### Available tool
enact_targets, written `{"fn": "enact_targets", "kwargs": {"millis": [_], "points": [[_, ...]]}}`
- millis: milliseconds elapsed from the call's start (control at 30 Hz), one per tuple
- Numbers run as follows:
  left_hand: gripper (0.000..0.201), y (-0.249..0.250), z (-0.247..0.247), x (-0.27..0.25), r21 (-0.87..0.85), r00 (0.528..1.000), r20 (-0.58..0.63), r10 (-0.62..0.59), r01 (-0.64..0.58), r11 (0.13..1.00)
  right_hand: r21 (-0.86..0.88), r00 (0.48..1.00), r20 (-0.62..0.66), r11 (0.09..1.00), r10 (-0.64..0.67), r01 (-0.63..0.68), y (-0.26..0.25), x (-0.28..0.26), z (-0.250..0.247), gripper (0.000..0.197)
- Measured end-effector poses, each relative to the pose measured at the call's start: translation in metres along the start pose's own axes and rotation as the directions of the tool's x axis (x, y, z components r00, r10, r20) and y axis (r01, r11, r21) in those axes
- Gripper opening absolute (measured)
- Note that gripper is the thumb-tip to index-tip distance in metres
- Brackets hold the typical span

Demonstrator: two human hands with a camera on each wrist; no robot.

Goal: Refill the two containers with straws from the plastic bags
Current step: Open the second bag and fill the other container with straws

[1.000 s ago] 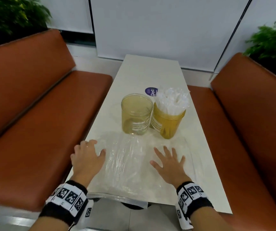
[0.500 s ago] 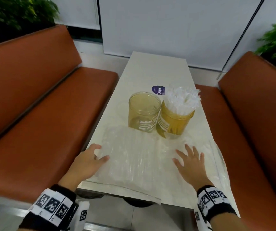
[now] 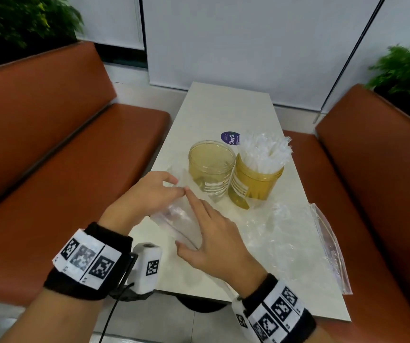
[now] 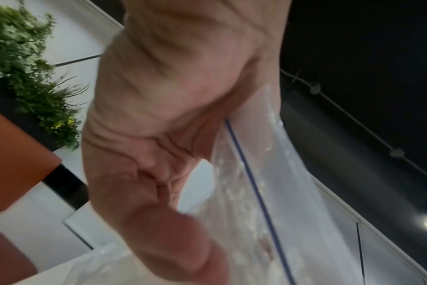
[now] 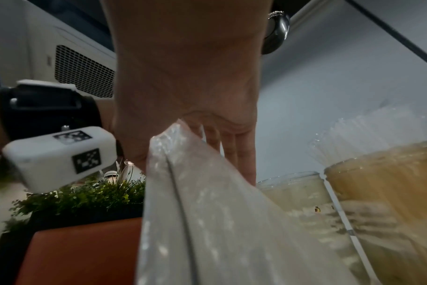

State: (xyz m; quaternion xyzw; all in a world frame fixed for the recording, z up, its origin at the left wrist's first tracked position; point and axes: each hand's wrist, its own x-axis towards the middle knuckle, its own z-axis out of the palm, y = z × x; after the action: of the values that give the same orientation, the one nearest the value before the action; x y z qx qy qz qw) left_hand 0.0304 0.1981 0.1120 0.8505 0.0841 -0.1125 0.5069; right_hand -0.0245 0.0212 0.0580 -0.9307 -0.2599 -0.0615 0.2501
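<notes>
Both hands meet over the near half of the long pale tabletop (image 3: 226, 115), lifting a clear zip-top plastic bag (image 3: 181, 219) between them. Left hand (image 3: 149, 194), its wrist wrapped in a black band with printed square markers, curls its fingers and thumb round the upper edge of this bag; the left wrist view shows the film and its thin blue seal line running down from the closed fingers. Right hand (image 3: 211, 243) lies against the bag's other side with fingers fairly straight and the thumb tucked under the film, so the plastic is pinched between thumb and palm. Whether the bag holds straws cannot be told; it is blurred.

Just beyond the hands stands an empty round amber transparent plastic container (image 3: 211, 167). Touching it on the right is a second amber plastic container (image 3: 255, 184), packed with upright white wrapped straws (image 3: 263, 152). A round purple sticker (image 3: 229, 138) lies on the table behind the pair.

Further right, another crumpled clear plastic bag with a pink-edged seal (image 3: 297, 233) lies flat, its side overhanging the table edge. Brown cushioned benches (image 3: 63, 169) flank the table.
</notes>
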Motion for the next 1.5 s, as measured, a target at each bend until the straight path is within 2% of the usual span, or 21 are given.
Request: {"fn": "enact_targets", "kwargs": {"millis": [33,133,200,300,433,500,567,667,733,800,867,967,1033,1100,1167,1333,1500], "points": [[0.026,0.003,-0.001,-0.003,-0.039,1.000,0.011,0.021,-0.020,0.999,0.020,0.999,-0.048,1.000,0.006,-0.005,0.000,0.000,-0.001,0.098],[0.038,0.013,-0.006,-0.017,-0.200,0.993,0.079,0.086,-0.069,0.977,0.088,0.990,-0.126,0.995,0.059,-0.048,0.002,0.004,-0.008,0.086],[0.040,0.017,-0.005,-0.026,-0.269,0.979,0.088,0.183,-0.154,0.951,0.123,0.985,-0.147,0.990,0.088,-0.070,0.002,0.011,-0.017,0.081],[0.049,0.022,0.001,-0.029,-0.370,0.952,0.039,0.304,-0.269,0.889,0.158,0.982,-0.147,0.983,0.119,-0.096,-0.001,0.025,-0.035,0.069],[0.056,0.029,0.005,-0.027,-0.443,0.920,-0.074,0.384,-0.376,0.814,0.273,0.964,-0.087,0.936,0.252,-0.221,-0.008,0.050,-0.069,0.031],[0.051,0.029,0.008,-0.027,-0.422,0.908,-0.083,0.412,-0.406,0.811,0.305,0.952,-0.050,0.912,0.301,-0.273,-0.008,0.063,-0.079,0.031],[0.041,0.025,0.014,-0.026,-0.424,0.912,-0.099,0.397,-0.400,0.813,0.333,0.930,-0.003,0.878,0.367,-0.345,-0.006,0.073,-0.082,0.038],[0.029,0.008,0.028,-0.020,-0.393,0.938,-0.086,0.336,-0.342,0.853,0.329,0.874,0.147,0.810,0.464,-0.486,-0.004,0.076,-0.070,0.063],[0.026,-0.008,0.038,-0.018,-0.379,0.958,-0.058,0.283,-0.283,0.881,0.327,0.858,0.207,0.793,0.470,-0.514,-0.002,0.071,-0.054,0.062],[0.025,-0.020,0.042,-0.018,-0.363,0.963,-0.086,0.256,-0.270,0.892,0.405,0.872,0.176,0.774,0.456,-0.487,0.000,0.066,-0.040,0.058],[0.022,-0.024,0.042,-0.014,-0.357,0.963,-0.136,0.233,-0.266,0.895,0.470,0.882,0.085,0.762,0.463,-0.446,0.002,0.066,-0.033,0.056],[0.016,-0.019,0.035,-0.012,-0.319,0.958,-0.188,0.217,-0.269,0.909,0.343,0.917,-0.105,0.880,0.385,-0.330,0.001,0.071,-0.031,0.033],[0.011,-0.016,0.033,-0.009,-0.241,0.940,-0.197,0.278,-0.321,0.916,0.278,0.931,-0.143,0.917,0.335,-0.287,0.001,0.075,-0.031,0.033],[0.016,-0.012,0.031,-0.011,-0.172,0.928,-0.189,0.321,-0.353,0.920,0.294,0.933,-0.105,0.907,0.344,-0.301,0.000,0.079,-0.034,0.039],[0.024,-0.012,0.028,-0.012,-0.161,0.941,-0.188,0.282,-0.312,0.936,0.353,0.930,-0.034,0.875,0.367,-0.332,0.000,0.081,-0.038,0.046],[0.020,-0.017,0.022,-0.012,-0.287,0.973,-0.101,0.208,-0.228,0.930,0.450,0.923,0.083,0.813,0.375,-0.371,0.002,0.078,-0.041,0.042],[0.009,-0.019,0.027,-0.011,-0.398,0.972,-0.194,0.133,-0.202,0.895,0.476,0.908,0.142,0.776,0.395,-0.413,-0.002,0.070,-0.046,0.040]]}}
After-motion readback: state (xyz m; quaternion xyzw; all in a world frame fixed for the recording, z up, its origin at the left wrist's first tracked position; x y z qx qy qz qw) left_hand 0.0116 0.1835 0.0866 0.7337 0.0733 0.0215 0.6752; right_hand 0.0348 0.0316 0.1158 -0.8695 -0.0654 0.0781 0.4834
